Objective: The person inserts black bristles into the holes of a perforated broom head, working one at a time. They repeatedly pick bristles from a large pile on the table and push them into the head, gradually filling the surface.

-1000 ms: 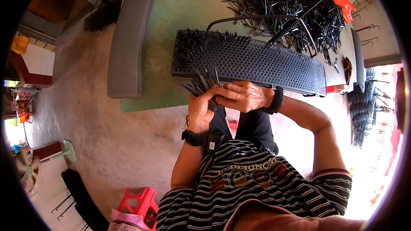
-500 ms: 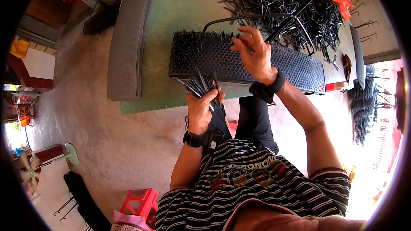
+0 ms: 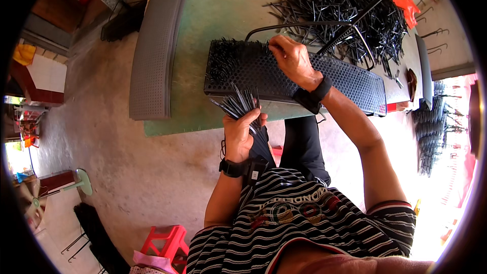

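Since the earlier frames the right hand [image 3: 291, 60] has left the bundle and gone farther out over the perforated black panel [image 3: 324, 78], drifting left along its far edge toward the patch already bristling with pins; the left hand [image 3: 242, 134] has hardly shifted.

Head view: the left hand is clamped around a fanned bundle of thin black metal pins [image 3: 238, 104], held just at the near edge of the panel, the tips splaying up and to the left. The right hand rests on the panel's far edge, fingertips pinched together at the edge of the cluster of inserted pins [image 3: 231, 58] (whether a pin sits between them is too small to tell). Both wrists carry dark bands. The panel lies across the near side of a green table [image 3: 218, 15], its long axis running left to right, its left end filled with upright pins and the rest showing bare holes. A thin black wire frame [image 3: 304, 24] arcs just beyond the right hand. Farther back, to the right, a large loose heap of black pins [image 3: 350, 5] covers the table. At the table's left edge lies a stack of grey perforated panels [image 3: 157, 45]. A red plastic stool [image 3: 165, 241] stands on the concrete floor, near left.
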Tool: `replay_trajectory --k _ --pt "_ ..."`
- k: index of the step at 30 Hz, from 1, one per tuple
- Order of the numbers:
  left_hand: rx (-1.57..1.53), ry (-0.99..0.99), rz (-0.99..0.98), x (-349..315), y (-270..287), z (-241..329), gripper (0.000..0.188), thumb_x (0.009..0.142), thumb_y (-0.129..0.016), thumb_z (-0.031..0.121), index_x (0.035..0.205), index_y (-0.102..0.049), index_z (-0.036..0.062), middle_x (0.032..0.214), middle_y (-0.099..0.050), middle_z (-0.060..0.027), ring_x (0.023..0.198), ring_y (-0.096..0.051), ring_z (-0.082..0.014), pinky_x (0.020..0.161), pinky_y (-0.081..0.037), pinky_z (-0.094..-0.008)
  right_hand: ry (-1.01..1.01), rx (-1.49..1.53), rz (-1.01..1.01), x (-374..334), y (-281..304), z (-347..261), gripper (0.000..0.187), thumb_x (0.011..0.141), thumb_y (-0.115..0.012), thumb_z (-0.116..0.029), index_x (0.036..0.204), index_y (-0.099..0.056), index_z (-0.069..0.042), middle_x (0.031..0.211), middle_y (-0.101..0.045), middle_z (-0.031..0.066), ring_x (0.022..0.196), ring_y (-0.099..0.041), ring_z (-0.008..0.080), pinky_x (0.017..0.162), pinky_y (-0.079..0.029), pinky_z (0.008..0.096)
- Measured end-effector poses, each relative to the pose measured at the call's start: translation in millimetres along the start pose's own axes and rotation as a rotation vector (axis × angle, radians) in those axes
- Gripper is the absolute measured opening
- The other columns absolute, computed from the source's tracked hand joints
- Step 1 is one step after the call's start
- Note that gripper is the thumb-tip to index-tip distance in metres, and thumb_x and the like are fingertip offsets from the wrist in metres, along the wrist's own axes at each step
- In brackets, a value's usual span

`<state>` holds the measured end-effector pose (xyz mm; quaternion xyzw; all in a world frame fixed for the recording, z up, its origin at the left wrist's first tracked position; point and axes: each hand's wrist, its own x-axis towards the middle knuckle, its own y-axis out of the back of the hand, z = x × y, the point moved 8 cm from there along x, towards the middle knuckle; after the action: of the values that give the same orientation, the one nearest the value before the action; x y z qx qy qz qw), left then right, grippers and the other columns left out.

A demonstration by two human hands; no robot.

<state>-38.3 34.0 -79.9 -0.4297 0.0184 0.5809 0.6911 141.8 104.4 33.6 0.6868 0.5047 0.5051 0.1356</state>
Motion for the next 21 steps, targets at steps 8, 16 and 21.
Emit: replay_trajectory --k 8,16,21 --pt "0.009 -0.021 -0.048 -5.7 -11.7 6.3 0.017 0.073 -0.065 -0.010 0.089 -0.063 -0.0041 0.077 -0.064 -0.0105 0.057 -0.063 -0.0205 0.051 -0.052 -0.0308 -0.224 0.205 -0.490 -21.7 -32.5 -24.2 0.015 0.079 -0.066 -0.015 0.085 -0.067 -0.001 0.071 -0.066 0.0090 0.057 -0.060 0.0165 0.053 -0.046 0.0299" --pt "0.032 -0.045 -0.065 -3.3 -8.6 -1.1 0.021 0.073 -0.062 -0.012 0.093 -0.061 -0.0055 0.078 -0.063 -0.0111 0.057 -0.061 -0.0202 0.049 -0.050 -0.0312 -0.659 0.742 -0.091 -7.9 -9.3 -0.9 0.015 0.084 -0.060 -0.011 0.083 -0.064 0.004 0.068 -0.065 0.0052 0.055 -0.061 0.0086 0.049 -0.047 0.0224" --pt "-0.013 -0.041 -0.063 1.7 -0.1 -4.5 0.022 0.075 -0.064 -0.009 0.096 -0.063 -0.0027 0.081 -0.064 -0.0104 0.063 -0.064 -0.0206 0.055 -0.052 -0.0303 -0.362 0.441 0.159 5.1 8.0 -10.2 0.014 0.087 -0.057 -0.007 0.098 -0.055 0.002 0.071 -0.065 0.0116 0.063 -0.066 0.0141 0.054 -0.050 0.0246"
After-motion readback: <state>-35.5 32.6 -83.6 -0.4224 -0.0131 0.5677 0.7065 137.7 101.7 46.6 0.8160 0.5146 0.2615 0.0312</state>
